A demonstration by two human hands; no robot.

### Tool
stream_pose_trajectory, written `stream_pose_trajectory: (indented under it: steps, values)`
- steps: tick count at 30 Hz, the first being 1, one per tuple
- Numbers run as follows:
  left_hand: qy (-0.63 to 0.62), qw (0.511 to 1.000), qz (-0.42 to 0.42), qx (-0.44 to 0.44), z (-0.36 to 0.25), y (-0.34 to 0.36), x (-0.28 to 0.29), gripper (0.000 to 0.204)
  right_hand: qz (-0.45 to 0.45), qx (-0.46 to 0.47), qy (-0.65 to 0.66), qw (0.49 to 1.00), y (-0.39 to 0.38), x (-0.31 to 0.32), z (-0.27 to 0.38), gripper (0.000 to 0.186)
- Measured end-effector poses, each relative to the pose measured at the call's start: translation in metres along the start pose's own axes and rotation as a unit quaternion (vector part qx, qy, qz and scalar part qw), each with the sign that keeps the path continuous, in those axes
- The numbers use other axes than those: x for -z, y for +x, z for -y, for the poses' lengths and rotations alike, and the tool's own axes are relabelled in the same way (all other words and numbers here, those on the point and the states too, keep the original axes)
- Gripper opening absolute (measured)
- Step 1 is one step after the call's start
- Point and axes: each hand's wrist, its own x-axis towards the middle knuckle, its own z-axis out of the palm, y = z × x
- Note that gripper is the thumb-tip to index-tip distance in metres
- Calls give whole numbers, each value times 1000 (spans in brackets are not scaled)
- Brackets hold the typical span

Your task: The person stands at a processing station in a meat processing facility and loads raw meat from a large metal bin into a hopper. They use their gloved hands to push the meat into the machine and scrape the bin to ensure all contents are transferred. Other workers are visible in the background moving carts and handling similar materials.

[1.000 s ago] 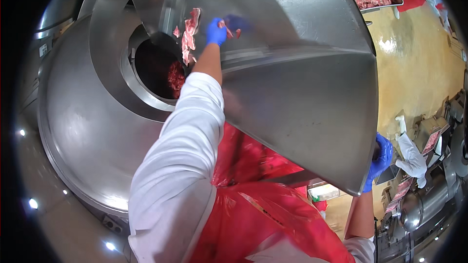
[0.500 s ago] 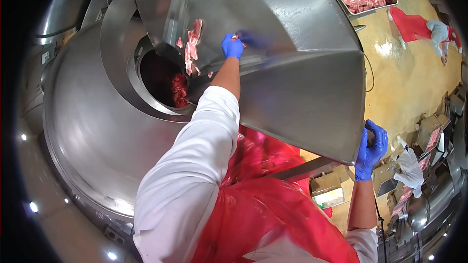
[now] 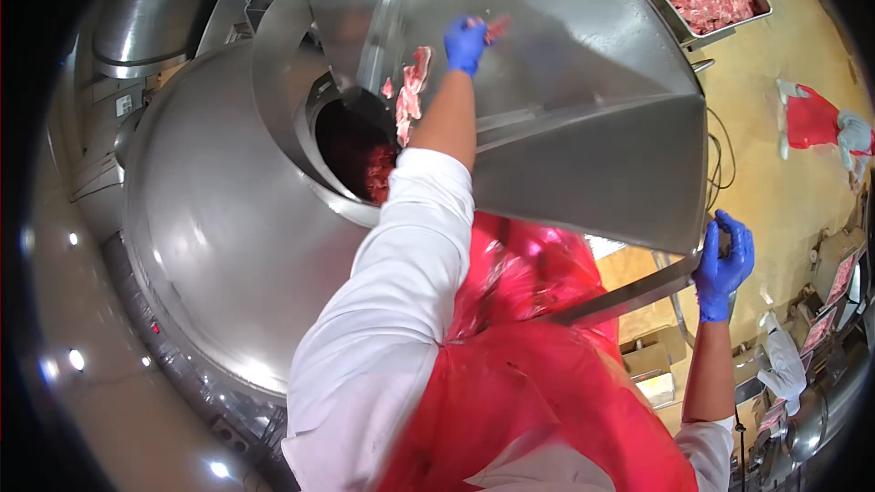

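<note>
My left hand [image 3: 465,44], in a blue glove, is closed on a small piece of raw meat [image 3: 497,29] above the broad steel chute [image 3: 592,173]. To its left, a pale pink strip of meat [image 3: 413,87] and a small scrap [image 3: 387,88] lie on the chute. Beyond them opens the round dark mouth [image 3: 342,141] of a large steel drum [image 3: 228,237], with red meat [image 3: 380,173] inside. At the chute's near right corner, my right hand [image 3: 723,264], also gloved in blue, has its fingers curled around the metal edge, beside a bar [image 3: 629,292].
A steel tub [image 3: 766,9] heaped with meat trimmings stands at the far right. A person in a red apron [image 3: 811,117] is on the yellow floor; another in white [image 3: 784,364] is lower right. A dark cable [image 3: 729,150] hangs beside the chute.
My left hand has moved farther up the chute, away from the drum's mouth, with the meat in it. The whole view has shifted; my right hand stays at the chute's corner.
</note>
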Motion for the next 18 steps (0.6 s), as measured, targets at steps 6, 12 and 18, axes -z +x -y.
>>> stream_pose_trajectory:
  steps: [6, 12, 18]
  values:
    - [66, 972, 60, -218, -268, 10, 38, 12, -8, 9, 2, 1000, -4, 1, -4, 19]
    - [363, 774, -87, -511, -483, -112, 67, 8, -14, 13, 10, 1000, -6, 2, -13, 22]
    - [579, 602, -140, -532, -424, -183, 149, 11, -21, 4, 28, 999, -13, 1, -16, 24]
